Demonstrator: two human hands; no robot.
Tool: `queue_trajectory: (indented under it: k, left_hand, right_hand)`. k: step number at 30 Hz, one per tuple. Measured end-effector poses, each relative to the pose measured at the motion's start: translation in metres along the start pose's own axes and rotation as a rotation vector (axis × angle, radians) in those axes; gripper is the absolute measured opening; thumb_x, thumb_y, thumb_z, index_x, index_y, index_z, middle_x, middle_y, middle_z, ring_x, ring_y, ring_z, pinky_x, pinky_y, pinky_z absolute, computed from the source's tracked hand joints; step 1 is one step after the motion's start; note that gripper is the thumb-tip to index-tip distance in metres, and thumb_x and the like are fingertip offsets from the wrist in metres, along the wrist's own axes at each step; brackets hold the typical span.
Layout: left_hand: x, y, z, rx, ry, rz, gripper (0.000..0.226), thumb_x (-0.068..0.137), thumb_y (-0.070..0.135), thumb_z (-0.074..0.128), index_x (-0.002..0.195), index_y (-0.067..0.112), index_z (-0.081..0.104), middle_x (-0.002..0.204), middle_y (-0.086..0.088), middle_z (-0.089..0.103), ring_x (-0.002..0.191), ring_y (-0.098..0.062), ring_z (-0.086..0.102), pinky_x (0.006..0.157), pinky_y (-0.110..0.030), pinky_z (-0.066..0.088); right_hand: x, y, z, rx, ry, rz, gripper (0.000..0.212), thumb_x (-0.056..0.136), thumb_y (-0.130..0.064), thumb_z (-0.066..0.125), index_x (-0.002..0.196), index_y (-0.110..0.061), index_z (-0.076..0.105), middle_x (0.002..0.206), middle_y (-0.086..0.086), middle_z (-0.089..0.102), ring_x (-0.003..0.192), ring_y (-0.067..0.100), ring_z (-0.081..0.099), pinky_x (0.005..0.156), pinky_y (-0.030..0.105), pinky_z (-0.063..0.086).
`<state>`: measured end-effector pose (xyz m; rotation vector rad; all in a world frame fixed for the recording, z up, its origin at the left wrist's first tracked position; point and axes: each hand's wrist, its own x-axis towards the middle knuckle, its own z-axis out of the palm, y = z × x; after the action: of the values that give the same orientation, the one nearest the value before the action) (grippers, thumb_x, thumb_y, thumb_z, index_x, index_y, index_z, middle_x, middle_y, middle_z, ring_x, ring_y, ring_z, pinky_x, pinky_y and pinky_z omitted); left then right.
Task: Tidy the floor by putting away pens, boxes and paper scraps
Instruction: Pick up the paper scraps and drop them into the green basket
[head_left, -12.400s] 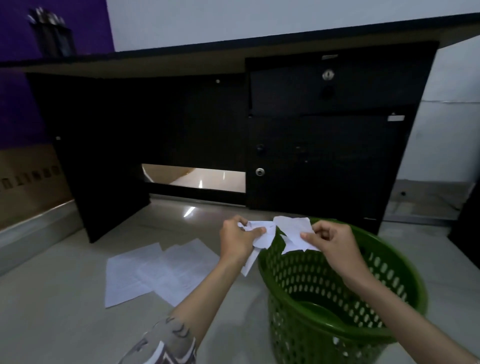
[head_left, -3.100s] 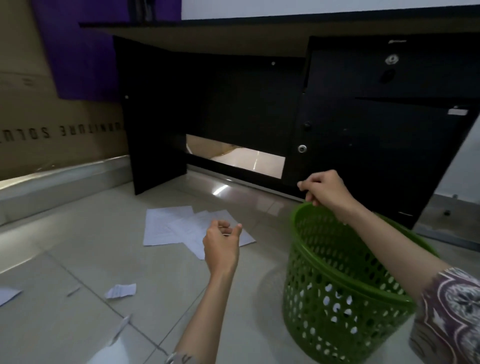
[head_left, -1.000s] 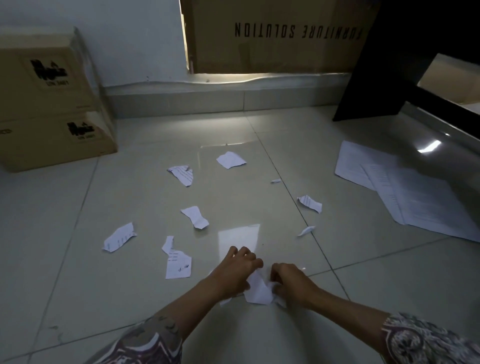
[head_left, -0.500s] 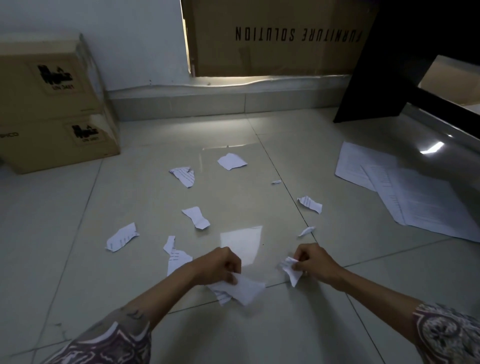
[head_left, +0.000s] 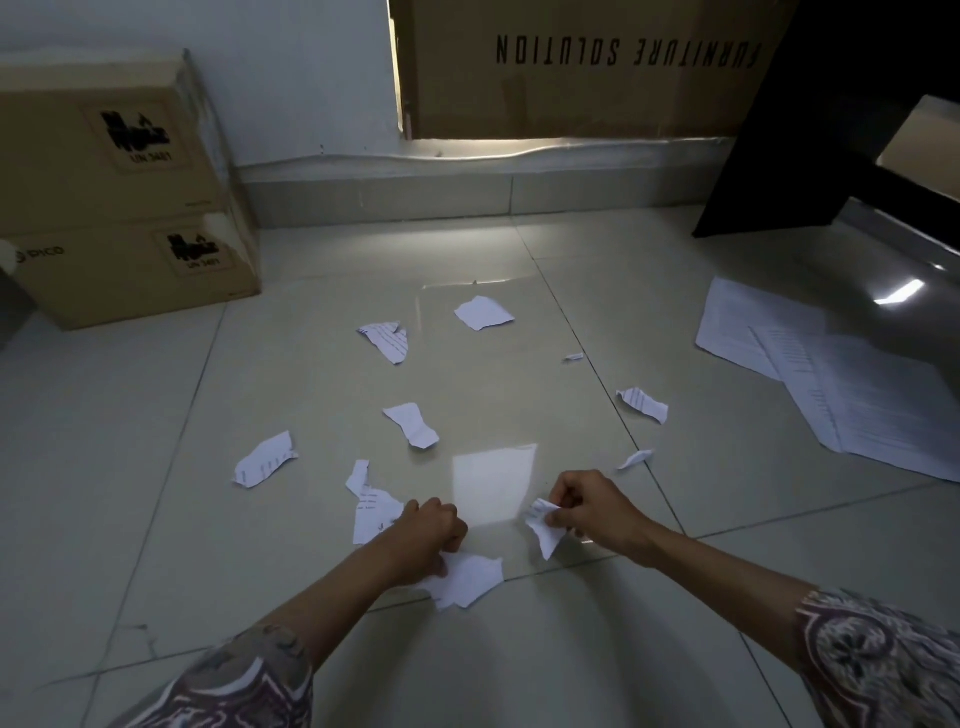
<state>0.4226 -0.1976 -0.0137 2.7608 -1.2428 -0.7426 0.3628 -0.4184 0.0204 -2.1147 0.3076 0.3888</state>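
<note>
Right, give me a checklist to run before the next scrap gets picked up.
1. Left hand grips its scraps firmly: ok, fingers curled over them.
2. Right hand holds its scrap: ok, pinched.
3. Next scrap in reach: ok, one lies beside the left hand.
4. Scraps left on the floor: not ok, several still scattered, such as and.
5. Bin nearby for dropping them: cannot tell, none in view.
6. Full sheets cleared: not ok, lying at right.
</note>
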Motion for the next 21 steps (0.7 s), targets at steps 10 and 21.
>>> queue_trajectory:
  k: [10, 21]
  left_hand:
    - [-0.014, -0.005, 0.024, -0.158, 0.174, -0.033, 0.015, 0.081, 0.003, 0.057, 0.096, 0.005, 0.058, 0.106, -0.011, 0.051, 0.096, -0.025, 0.049, 0.066, -0.026, 0.026]
    - [-0.011, -0.010, 0.013, -0.359, 0.076, -0.101, 0.037, 0.070, 0.002, 0.072, 0.087, 0.016, 0.042, 0.092, -0.002, 0.042, 0.085, -0.017, 0.038, 0.068, -0.026, 0.029]
  right_hand:
    - [0.018, -0.024, 0.029, -0.006, -0.049, -0.065, 0.019, 0.078, -0.001, 0.066, 0.069, -0.012, 0.053, 0.074, 0.012, 0.058, 0.066, 0.019, 0.054, 0.055, 0.020, 0.043]
    - [0.029, -0.018, 0.034, -0.019, -0.033, -0.039, 0.017, 0.077, -0.003, 0.068, 0.071, -0.013, 0.055, 0.078, 0.013, 0.060, 0.071, 0.021, 0.055, 0.065, 0.030, 0.046]
